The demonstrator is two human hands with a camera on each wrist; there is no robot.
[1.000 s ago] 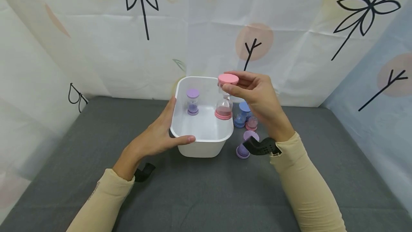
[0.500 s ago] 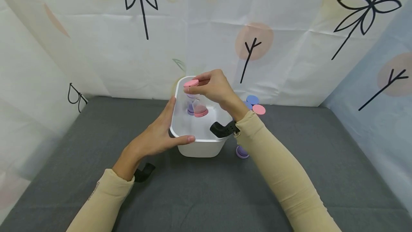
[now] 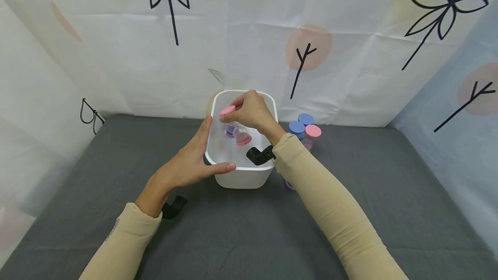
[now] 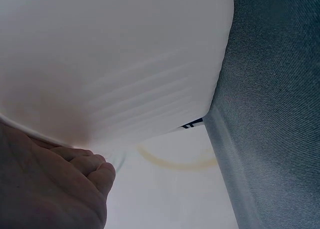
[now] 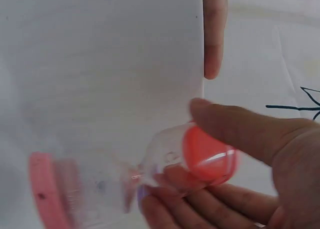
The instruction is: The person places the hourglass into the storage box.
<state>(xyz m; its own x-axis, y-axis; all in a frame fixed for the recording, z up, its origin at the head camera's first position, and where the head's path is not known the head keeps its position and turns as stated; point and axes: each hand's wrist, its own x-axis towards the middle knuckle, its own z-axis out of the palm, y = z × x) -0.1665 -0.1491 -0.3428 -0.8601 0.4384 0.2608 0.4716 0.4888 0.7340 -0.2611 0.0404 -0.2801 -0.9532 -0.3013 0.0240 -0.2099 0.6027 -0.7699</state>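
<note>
My right hand pinches a pink-capped sand timer by its upper cap, thumb on one side and fingers on the other. The timer tilts inside the white plastic tub; in the right wrist view its clear bulbs and pink caps are plain, and its far cap is blurred. A purple sand timer stands in the tub, partly hidden behind the pink one. At the tub's left side my left hand rests with extended fingers along the outer wall and the thumb over the near rim.
Right of the tub stand two blue sand timers and another pink one. A purple base shows beside my right sleeve, mostly covered. Grey cloth covers the table, and a printed curtain hangs behind.
My right hand has carried the pink sand timer left across the tub, then lowered it in beside the purple one, tilting it. The left hand keeps its place.
</note>
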